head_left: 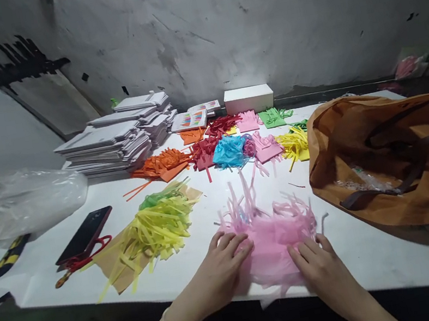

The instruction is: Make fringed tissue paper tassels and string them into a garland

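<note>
A pink tissue paper piece with fringed strips lies near the table's front edge, its strips spreading toward the wall. On its left side rests my left hand, fingers loosely spread over the paper. My right hand touches the right side, its fingers apart and lying on the tissue. To the left, yellow-green fringed tissue lies over brown paper. Behind are fringed bundles in orange, blue, pink and yellow.
An orange-brown bag stands open at the right. On the left are a phone, a yellow-and-black tool and clear plastic. Stacked white packs and a white box stand near the wall.
</note>
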`<state>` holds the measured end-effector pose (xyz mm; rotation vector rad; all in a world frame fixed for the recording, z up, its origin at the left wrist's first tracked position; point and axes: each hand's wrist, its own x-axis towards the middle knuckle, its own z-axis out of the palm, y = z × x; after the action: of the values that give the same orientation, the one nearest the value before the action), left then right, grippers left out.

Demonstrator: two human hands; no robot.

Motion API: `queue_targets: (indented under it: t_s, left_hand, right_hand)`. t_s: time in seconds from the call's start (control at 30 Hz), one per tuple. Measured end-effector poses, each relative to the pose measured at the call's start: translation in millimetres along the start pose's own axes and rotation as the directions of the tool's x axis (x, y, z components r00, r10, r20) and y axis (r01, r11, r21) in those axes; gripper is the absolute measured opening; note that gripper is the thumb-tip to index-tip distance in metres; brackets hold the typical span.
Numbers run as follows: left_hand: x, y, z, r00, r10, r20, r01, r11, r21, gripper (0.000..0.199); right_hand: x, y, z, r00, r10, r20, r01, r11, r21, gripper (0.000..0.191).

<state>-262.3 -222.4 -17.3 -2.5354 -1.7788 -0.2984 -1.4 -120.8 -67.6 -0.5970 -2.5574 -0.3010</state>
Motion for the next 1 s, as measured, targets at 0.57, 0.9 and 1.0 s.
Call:
queue_targets:
  t_s: [0.57,0.9,1.0]
  left_hand:
    - [16,16,44.8,0.946,-0.152,-0.288,0.064,0.954,-0.293,0.033]
    - [18,11,46.7,0.973,-0.095,-0.210,0.066,0.988,-0.141,0.035]
    - [21,11,48.0,0.988,-0.122,-0.094,0.111,0.987,-0.113,0.032]
  right_hand:
    - [-3,-37,-11,0.950,-0.036,-0.310,0.153,0.919,0.363,0.034]
    - [10,-67,12,0.991,0.088,0.102,-0.120,0.919,0.377,0.034]
    - [3,-55,6,0.982,0.163,0.096,-0.187,0.918,0.349,0.030]
